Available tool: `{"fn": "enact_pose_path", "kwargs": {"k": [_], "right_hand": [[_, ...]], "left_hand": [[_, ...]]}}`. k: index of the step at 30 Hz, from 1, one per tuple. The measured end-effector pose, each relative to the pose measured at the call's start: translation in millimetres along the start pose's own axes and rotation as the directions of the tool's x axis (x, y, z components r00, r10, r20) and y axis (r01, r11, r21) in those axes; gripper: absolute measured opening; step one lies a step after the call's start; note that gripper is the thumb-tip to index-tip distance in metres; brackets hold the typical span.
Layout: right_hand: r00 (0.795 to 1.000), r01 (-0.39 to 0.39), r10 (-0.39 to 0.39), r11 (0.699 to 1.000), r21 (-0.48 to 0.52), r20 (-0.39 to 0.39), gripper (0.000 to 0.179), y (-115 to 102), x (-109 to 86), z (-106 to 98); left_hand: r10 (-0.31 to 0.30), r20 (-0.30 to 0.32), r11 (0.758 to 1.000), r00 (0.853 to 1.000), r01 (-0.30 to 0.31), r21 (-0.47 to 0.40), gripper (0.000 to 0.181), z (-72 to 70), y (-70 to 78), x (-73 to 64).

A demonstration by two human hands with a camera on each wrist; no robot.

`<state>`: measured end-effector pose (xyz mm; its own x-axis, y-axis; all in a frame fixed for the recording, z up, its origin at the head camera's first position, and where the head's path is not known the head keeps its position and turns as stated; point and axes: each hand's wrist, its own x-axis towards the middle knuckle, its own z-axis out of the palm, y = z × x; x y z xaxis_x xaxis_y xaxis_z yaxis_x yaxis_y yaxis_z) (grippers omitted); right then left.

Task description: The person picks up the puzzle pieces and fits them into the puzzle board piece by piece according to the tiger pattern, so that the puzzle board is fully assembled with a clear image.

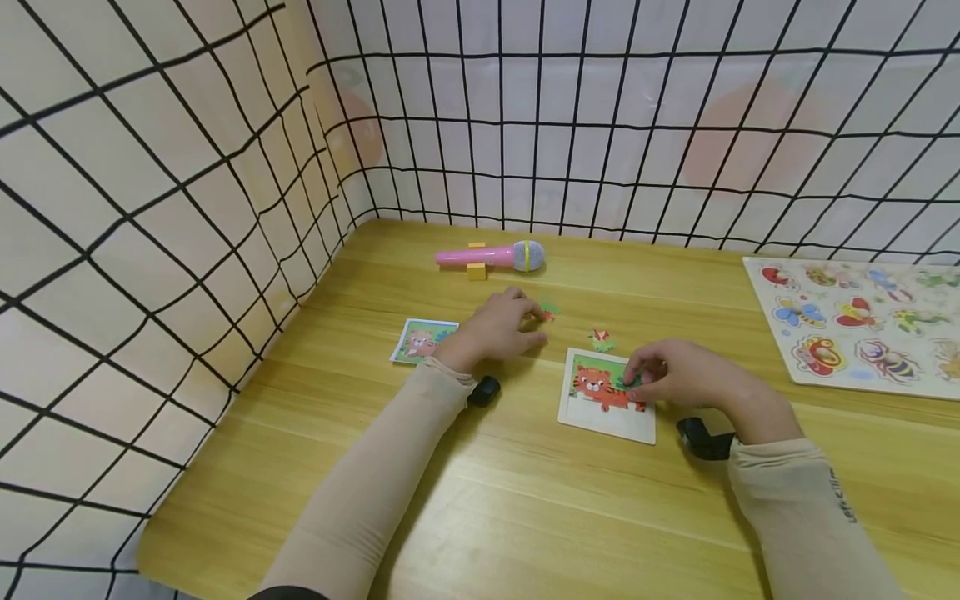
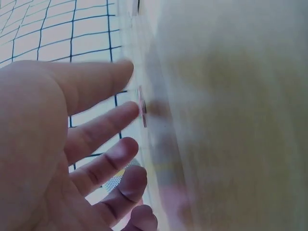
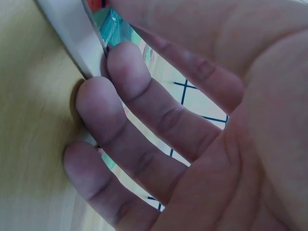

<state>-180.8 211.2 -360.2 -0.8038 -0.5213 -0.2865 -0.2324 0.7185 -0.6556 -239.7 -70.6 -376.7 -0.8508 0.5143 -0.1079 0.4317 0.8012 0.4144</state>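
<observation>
My left hand (image 1: 501, 325) reaches over the table with its fingers spread. Its index fingertip is right at a loose green-and-red puzzle piece (image 1: 550, 312), which shows edge-on as a thin piece (image 2: 143, 107) in the left wrist view. My right hand (image 1: 686, 377) is over the right side of a white-framed tiger puzzle (image 1: 595, 390), thumb and index finger pinching a green-tinged piece there. The lower fingers (image 3: 98, 108) rest along the frame's edge (image 3: 79, 36). The puzzle's lower part shows bare white backing. Another loose piece (image 1: 602, 340) lies just above the frame.
A small picture card (image 1: 422, 342) lies left of my left hand. Behind it are a pink toy microphone (image 1: 487, 257) and an orange block (image 1: 477, 272). An insect picture board (image 1: 862, 325) lies at the right. Black netting (image 1: 540, 125) borders the table's back and left.
</observation>
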Motion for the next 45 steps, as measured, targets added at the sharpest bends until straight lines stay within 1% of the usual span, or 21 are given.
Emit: {"fn": "enact_pose_path", "kwargs": {"k": [2,6,8,11,14,18,20,24,28,31,33,35,38,42,45], "right_hand": [[1.0,0.0,0.0,1.0,0.005,0.002,0.009,-0.3,0.0,0.1],[1.0,-0.009,0.009,1.0,0.002,0.003,0.008,0.1,-0.2,-0.1],[1.0,-0.011,0.011,1.0,0.0,0.003,0.008,0.4,0.0,-0.1],[1.0,-0.01,0.01,1.0,-0.002,0.004,0.009,0.6,0.4,0.4],[1.0,0.0,0.0,1.0,-0.003,0.006,0.01,1.2,0.5,1.0],[1.0,0.012,-0.012,1.0,-0.003,0.008,0.011,1.5,0.3,1.0],[1.0,0.015,-0.015,1.0,-0.001,0.01,0.01,1.2,-0.2,0.4],[1.0,0.019,-0.019,1.0,0.005,0.016,0.008,0.4,-1.8,-0.9],[1.0,0.018,-0.018,1.0,0.015,0.024,0.009,0.7,-2.9,-1.8],[0.999,0.019,-0.02,1.0,0.02,0.027,0.011,1.4,-3.3,-2.4],[0.999,0.02,-0.021,1.0,0.021,0.03,0.012,2.1,-3.2,-2.8],[0.999,0.023,-0.023,1.0,0.022,0.031,0.012,2.8,-3.2,-2.9],[0.999,0.022,-0.023,0.999,0.024,0.032,0.013,3.5,-3.1,-2.8],[0.999,0.023,-0.024,0.999,0.024,0.032,0.014,3.5,-3.0,-2.7],[0.999,0.022,-0.023,0.999,0.024,0.032,0.014,3.2,-2.9,-2.6]], "left_hand": [[0.009,0.003,0.999,1.0,-0.009,0.046,0.041,0.6,0.6,0.5],[0.017,0.049,0.991,0.999,-0.024,0.129,0.048,1.6,2.2,0.3],[0.013,0.051,0.99,0.999,-0.021,0.143,0.045,2.1,2.8,0.0],[0.01,0.019,0.988,1.0,-0.013,0.152,0.039,2.2,4.2,-0.2],[0.006,-0.001,0.985,1.0,-0.005,0.175,0.039,1.2,6.7,-0.4],[-0.003,0.021,0.983,1.0,-0.001,0.181,0.042,0.1,9.6,-1.3],[-0.002,0.024,0.985,1.0,-0.002,0.171,0.039,0.4,9.5,-2.0],[0.0,0.009,0.99,1.0,-0.002,0.139,0.029,1.1,7.4,-2.7],[-0.001,0.006,0.995,1.0,0.001,0.103,0.025,0.8,5.8,-1.6],[0.009,0.002,0.999,1.0,-0.009,0.043,0.025,-0.4,5.5,-0.2],[0.024,0.007,1.0,1.0,-0.024,-0.016,0.028,-1.6,5.4,0.5],[0.039,0.028,0.996,0.999,-0.037,-0.077,0.032,-2.3,5.4,0.7],[0.062,0.056,0.989,0.996,-0.054,-0.139,0.029,-2.7,4.8,0.9],[0.078,0.061,0.982,0.995,-0.066,-0.178,0.011,-2.5,4.3,1.0],[0.072,0.056,0.978,0.996,-0.059,-0.202,0.01,-3.3,4.7,-0.2]]}}
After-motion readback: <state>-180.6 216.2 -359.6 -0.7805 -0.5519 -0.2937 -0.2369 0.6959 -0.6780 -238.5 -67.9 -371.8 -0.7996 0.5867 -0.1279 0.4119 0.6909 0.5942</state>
